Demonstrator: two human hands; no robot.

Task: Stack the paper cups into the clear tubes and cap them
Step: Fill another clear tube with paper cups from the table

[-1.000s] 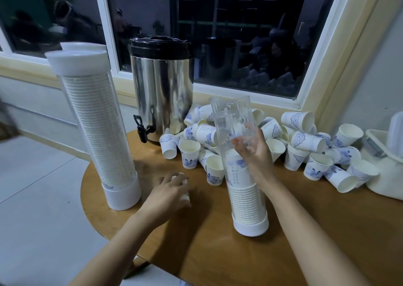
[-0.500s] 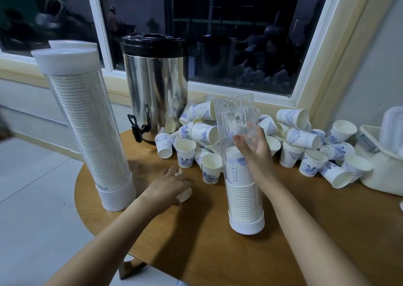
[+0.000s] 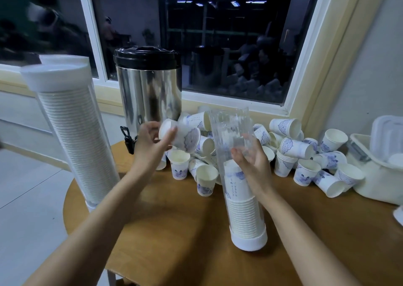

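Currently | paper cup (image 3: 182,138), frame centre, pinched sideways by left hand (image 3: 150,142) | clear tube (image 3: 231,128), right of centre, gripped by right hand (image 3: 254,165) | cup judged light, crushable; best taken at sidewall.

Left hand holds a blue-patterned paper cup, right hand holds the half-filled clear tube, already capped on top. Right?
No. The head view shows the half-filled clear plastic tube open on top, uncapped. The left hand holds the blue-patterned white paper cup; the right hand holds the tube.
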